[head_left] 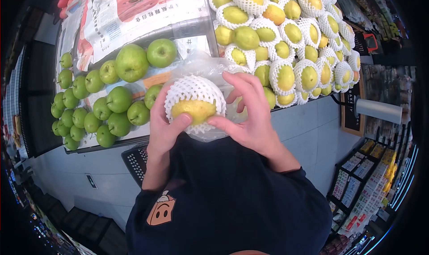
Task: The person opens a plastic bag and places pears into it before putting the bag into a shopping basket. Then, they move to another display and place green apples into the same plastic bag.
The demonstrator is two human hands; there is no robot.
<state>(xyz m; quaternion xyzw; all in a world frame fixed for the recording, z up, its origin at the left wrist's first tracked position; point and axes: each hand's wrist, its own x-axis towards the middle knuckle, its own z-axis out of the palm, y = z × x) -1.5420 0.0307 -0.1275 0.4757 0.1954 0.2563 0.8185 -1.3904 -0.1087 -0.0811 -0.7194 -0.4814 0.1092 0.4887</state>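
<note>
A yellow fruit (193, 108) in a white foam net (196, 87) is held up close in front of my body, with a clear plastic bag (210, 68) around and behind it. My left hand (164, 123) grips its left side, thumb pressed on the bare yellow skin and fingers mostly hidden behind. My right hand (250, 110) cups the right side. Its thumb tip rests at the net's lower right edge, while the curved fingers stand apart beside the bag. Green apples (118, 99) lie just left of my left hand.
Many yellow-green fruits (308, 77), mostly in white foam nets, are piled at the right. Newspaper sheets (105, 20) cover the display behind the apples. A dark perforated crate (135, 161) sits low at the left. Shelves with packets (357, 183) stand at the lower right.
</note>
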